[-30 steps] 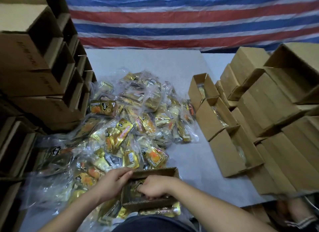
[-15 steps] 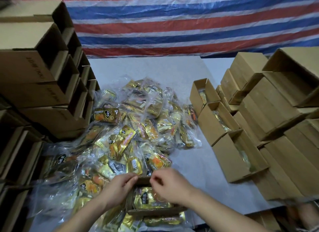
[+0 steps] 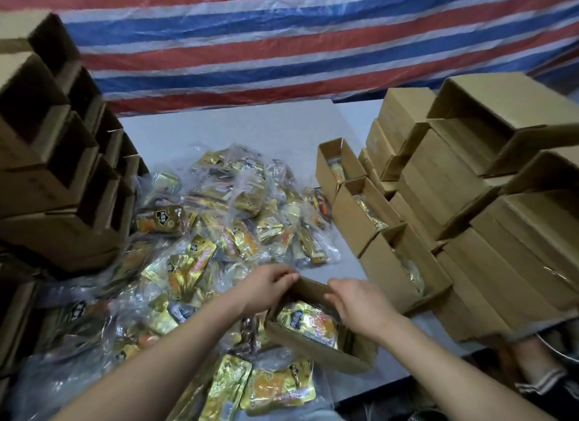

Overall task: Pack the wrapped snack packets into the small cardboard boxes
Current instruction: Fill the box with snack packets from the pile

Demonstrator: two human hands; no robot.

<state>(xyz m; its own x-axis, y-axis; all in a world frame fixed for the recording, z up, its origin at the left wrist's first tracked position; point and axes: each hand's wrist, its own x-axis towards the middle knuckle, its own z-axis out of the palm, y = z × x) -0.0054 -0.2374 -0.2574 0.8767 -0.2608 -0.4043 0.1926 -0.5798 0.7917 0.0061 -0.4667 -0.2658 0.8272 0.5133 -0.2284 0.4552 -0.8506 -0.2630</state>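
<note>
A small open cardboard box (image 3: pixel 316 345) sits tilted at the table's near edge with a gold-and-orange snack packet (image 3: pixel 308 322) lying inside it. My left hand (image 3: pixel 266 287) grips the box's far left corner. My right hand (image 3: pixel 360 304) holds the far wall near its right end, fingers curled over the rim. A big heap of clear-wrapped gold snack packets (image 3: pixel 219 226) covers the table's middle and left. More packets (image 3: pixel 275 386) lie in front of the box.
Three open boxes (image 3: pixel 366 220) with packets inside stand in a row on the right of the grey table (image 3: pixel 238 129). Behind them rise stacks of closed boxes (image 3: pixel 488 207). Open-ended boxes (image 3: pixel 56 182) are piled on the left. A striped tarp (image 3: pixel 282 38) hangs behind.
My right hand came out of the box and now holds its far wall. The box has shifted right and turned slightly. The view has tilted up and left.
</note>
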